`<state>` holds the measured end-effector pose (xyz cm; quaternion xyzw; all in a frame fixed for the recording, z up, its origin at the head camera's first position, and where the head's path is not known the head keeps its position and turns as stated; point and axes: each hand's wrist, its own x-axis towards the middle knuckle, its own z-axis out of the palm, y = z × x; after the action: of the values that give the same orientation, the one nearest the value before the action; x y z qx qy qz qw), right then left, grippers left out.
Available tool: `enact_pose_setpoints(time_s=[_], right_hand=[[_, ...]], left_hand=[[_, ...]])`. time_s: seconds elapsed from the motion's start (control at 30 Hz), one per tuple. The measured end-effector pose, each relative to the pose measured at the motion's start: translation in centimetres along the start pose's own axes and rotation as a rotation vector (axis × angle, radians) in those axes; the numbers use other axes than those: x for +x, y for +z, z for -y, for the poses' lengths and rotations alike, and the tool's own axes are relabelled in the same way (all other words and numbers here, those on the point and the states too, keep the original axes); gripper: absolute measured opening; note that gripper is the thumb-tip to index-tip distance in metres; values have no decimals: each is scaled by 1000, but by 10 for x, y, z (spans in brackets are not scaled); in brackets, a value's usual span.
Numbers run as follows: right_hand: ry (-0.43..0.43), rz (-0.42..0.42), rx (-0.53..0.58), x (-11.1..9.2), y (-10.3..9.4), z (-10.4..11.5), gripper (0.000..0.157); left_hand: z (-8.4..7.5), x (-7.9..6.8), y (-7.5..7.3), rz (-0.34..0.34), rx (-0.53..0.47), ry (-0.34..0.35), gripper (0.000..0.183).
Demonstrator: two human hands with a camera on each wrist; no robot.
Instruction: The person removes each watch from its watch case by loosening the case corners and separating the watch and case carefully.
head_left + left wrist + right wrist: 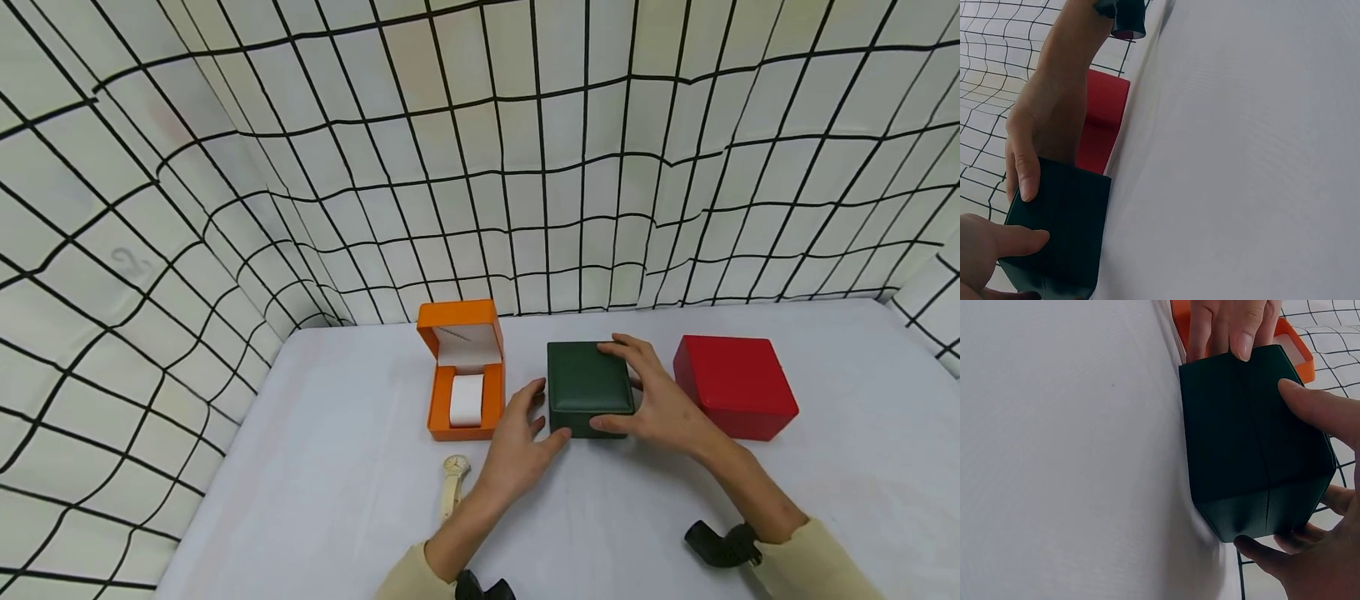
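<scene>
And here's the dark green, square leather-look box [588, 379], lid down, sitting mid-tabletop with a hand on each flank! The left hand [521, 446] grips the left side, thumb on the front face; the right hand [663, 408] takes the right side, its thumb on the front too, fingers round toward the back corner. The hands are apart, the box between them. Just left, an orange hinged box [441, 404] stands open, a white cushion [467, 400] inside. Over on the right, a glossy red box [738, 379], closed. Down in front of the orange one lies a cream wristwatch [454, 468], near the left forearm. All on a white-covered tabletop [337, 483], black-gridded white curtain [558, 196] behind.
</scene>
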<state>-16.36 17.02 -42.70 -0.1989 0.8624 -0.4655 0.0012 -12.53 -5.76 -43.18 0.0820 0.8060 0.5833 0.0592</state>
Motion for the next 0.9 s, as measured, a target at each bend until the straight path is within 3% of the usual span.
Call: enact_pose_setpoints(time_s=[0.9], right_hand=[[11,-16,-17,4,0,-1,90]], left_hand=[[2,9,7,-40,28,45,84]])
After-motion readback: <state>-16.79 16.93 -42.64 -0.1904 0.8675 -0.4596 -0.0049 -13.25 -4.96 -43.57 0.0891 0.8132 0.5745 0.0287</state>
